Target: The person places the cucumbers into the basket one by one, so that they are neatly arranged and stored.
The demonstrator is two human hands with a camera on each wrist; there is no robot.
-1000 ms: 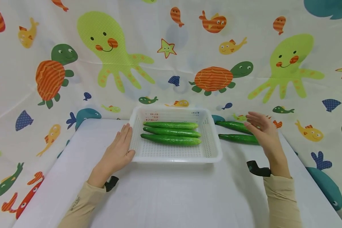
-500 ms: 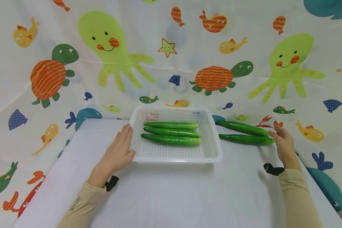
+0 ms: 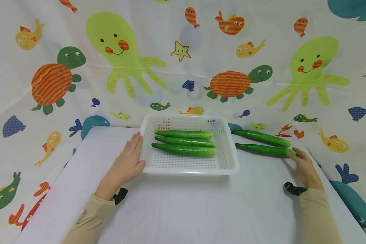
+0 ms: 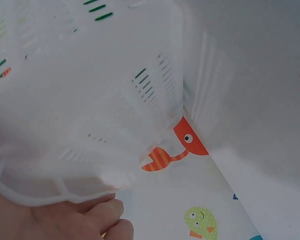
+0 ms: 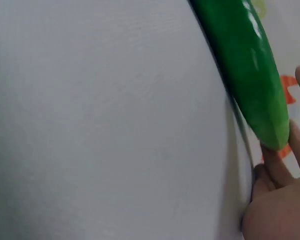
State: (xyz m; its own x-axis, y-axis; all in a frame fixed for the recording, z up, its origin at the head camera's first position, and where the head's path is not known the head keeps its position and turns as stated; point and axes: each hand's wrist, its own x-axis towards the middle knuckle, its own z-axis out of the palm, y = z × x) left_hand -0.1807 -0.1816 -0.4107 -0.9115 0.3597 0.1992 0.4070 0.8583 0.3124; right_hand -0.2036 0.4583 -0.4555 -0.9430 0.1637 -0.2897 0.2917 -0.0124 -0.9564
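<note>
A white plastic basket (image 3: pixel 189 171) with perforated walls holds 3 green cucumbers (image 3: pixel 184 149) lying side by side. My left hand (image 3: pixel 126 164) rests with straight fingers along the basket's left side; in the left wrist view its fingers (image 4: pixel 107 217) lie beneath the rim. To the right of the basket two more cucumbers lie on the table. My right hand (image 3: pixel 305 167) pinches the right end of the nearer cucumber (image 3: pixel 262 150), whose light green tip sits between the fingers in the right wrist view. Just behind lies the farther cucumber (image 3: pixel 262 138), untouched.
A white cloth covers the table (image 3: pixel 183 210). Behind it hangs a pale curtain (image 3: pixel 170 27) printed with sea animals, which also runs down both sides. The basket stands close to the table's back edge.
My right hand has moved right and then down to the end of the nearer cucumber, which has shifted slightly towards me at that end. The left hand and basket have stayed put.
</note>
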